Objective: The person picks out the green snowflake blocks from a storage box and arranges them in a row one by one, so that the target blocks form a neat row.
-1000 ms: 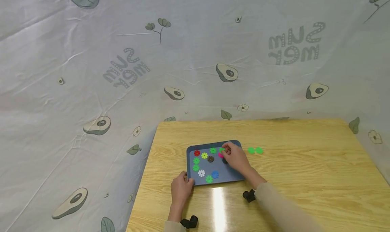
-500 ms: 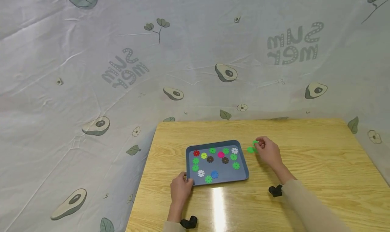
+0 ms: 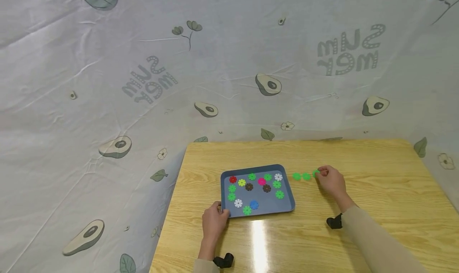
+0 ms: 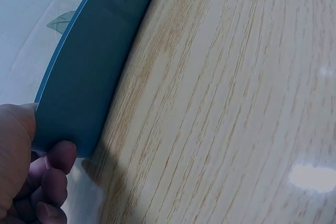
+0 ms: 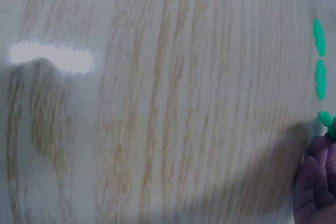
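At the near left corner of the rectangular blue-grey tray (image 3: 264, 201), the left hand (image 3: 214, 220) has its grip closed on the rim, thumb over the top and fingers curled beneath. Farther out, beyond the tray's right side, the right hand (image 3: 331, 181) has its grip drawn nearly together, pinching a notched green disc (image 3: 316, 173), which looks tilted in the right wrist view. Left of it, two more flat green discs (image 3: 301, 176) lie in a row, apart from each other, the nearer one to the tray just beside its right edge.

Inside the tray lie similar flower-shaped discs, seven of them green, with two white, two brown, and one each of red, yellow, pink and blue. The pale wood-grained bench (image 3: 380, 169) runs well to the right of the right hand, and a narrower strip lies between the tray and the bench's far edge. Behind that edge hangs a pale grey cloth (image 3: 229, 57) printed with avocados, leaves and lettering.

Half a second ago the right hand held a green disc above the row; now it is farther right, with the disc at the row's end. The left hand keeps the same hold on the tray.
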The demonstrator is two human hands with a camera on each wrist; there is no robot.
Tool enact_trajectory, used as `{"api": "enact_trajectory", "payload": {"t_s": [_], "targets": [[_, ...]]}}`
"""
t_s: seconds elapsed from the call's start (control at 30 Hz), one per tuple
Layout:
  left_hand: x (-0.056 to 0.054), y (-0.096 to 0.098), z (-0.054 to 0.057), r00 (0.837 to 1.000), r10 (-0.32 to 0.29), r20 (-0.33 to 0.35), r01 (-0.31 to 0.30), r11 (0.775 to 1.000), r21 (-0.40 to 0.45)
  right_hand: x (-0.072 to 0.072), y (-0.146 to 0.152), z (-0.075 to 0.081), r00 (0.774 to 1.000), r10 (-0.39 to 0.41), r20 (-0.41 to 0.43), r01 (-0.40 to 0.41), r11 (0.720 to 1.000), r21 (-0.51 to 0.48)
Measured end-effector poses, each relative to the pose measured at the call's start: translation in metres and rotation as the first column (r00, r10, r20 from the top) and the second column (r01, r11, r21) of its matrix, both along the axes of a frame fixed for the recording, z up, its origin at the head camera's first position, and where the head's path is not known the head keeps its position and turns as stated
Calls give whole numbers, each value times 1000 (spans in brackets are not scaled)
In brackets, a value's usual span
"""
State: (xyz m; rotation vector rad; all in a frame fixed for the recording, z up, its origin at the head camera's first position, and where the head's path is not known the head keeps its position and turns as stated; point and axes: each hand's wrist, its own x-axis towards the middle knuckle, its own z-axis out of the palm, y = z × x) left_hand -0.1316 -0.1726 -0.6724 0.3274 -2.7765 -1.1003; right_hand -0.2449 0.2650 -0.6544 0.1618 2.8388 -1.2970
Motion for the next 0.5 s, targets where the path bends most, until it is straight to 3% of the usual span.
{"api": "enact_trajectory", "payload": {"t_s": [0.5], "targets": [[1, 0, 1, 999, -11, -32, 11, 1000, -17, -2, 1, -5, 996, 19, 83, -20, 1000, 13]]}}
